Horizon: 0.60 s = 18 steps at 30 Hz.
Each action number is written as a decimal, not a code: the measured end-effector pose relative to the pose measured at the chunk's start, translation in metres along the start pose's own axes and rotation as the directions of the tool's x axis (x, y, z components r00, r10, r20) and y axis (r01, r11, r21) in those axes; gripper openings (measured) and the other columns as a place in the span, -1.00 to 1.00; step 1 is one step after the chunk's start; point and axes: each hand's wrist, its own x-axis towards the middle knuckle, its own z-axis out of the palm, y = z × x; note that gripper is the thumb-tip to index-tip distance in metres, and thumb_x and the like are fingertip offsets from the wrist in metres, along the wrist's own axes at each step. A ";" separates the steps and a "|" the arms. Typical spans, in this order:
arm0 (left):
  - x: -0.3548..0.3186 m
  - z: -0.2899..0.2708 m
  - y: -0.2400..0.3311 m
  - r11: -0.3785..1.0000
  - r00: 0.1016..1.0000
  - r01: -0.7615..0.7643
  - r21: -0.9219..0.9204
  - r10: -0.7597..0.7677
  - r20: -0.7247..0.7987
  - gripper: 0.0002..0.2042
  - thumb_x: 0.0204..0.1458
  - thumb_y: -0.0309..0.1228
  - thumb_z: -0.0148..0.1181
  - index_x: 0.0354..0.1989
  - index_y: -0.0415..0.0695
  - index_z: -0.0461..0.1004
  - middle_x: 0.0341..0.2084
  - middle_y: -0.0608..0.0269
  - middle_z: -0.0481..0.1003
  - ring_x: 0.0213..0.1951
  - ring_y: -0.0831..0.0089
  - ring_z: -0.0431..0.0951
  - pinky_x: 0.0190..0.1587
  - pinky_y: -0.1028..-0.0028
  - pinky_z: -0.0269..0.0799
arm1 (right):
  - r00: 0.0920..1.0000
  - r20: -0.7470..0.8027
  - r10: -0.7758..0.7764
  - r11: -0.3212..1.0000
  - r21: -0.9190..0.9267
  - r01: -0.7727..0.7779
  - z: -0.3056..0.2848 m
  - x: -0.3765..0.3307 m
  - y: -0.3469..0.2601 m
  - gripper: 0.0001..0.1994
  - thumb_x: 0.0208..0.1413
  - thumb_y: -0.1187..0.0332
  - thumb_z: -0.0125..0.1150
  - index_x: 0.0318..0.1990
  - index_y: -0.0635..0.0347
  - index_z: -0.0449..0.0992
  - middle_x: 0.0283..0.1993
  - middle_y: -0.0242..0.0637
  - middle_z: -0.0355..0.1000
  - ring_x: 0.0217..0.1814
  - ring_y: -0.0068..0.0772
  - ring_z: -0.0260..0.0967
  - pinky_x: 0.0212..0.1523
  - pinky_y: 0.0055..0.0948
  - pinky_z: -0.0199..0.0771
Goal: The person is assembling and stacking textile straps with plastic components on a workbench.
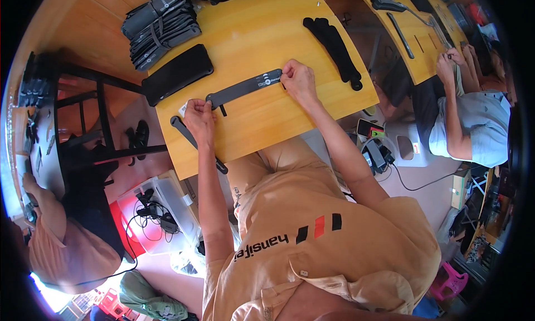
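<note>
A long dark grey flat strap [239,91] with rounded ends and small white print lies slanting across the wooden table in front of me. My left hand [199,120] pinches its left end between thumb and fingers. At the other end, my right hand [298,82] grips the strap's tip the same way. Short black strips show just under the strap's near edge, one [223,110] close to my left hand. Another dark strap [186,133] lies at the table's left front, partly hidden by my left forearm.
A pile of black straps [333,51] lies at the table's right. At the left are a black flat pile [179,74] and bundled dark grey straps [161,36]. A dark metal frame [100,109] stands left of the table. Co-workers sit on both sides, one in a light shirt [473,126].
</note>
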 end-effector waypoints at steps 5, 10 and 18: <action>-0.004 -0.004 -0.002 0.995 0.999 0.014 -0.103 -0.018 -0.043 -0.90 0.02 -0.48 0.07 -0.43 -0.28 0.40 -0.62 0.23 0.42 -0.72 0.58 0.39 -0.65 0.58 0.29 | 0.999 0.013 -0.049 0.998 -0.032 0.050 -0.001 -0.001 0.000 -0.96 -0.23 0.55 0.13 -0.53 0.28 0.41 -0.56 -0.12 0.39 -0.45 -0.09 0.40 -0.37 -0.26 0.41; -0.033 -0.004 0.017 0.947 0.954 -0.279 0.157 0.292 -0.063 -0.79 0.02 -0.47 0.05 -0.23 -0.36 0.43 -0.35 0.00 0.49 -0.32 0.17 0.52 -0.25 0.37 0.42 | 0.954 -0.046 -0.297 0.950 -0.117 0.290 -0.016 -0.024 -0.012 -0.89 -0.18 0.56 0.12 -0.40 0.27 0.44 -0.38 -0.10 0.37 -0.31 -0.08 0.37 -0.28 -0.25 0.39; -0.053 0.018 0.017 0.555 0.799 -0.601 0.576 0.434 0.415 -0.46 0.03 -0.15 0.04 0.21 0.05 0.15 0.24 0.18 0.04 0.26 0.25 0.02 0.20 -0.15 -0.20 | 0.753 0.100 -0.650 0.698 -0.313 0.644 -0.009 -0.053 -0.012 -0.71 -0.12 0.41 0.20 -0.20 0.33 0.40 -0.16 -0.19 0.28 -0.04 -0.17 0.19 0.00 -0.22 0.17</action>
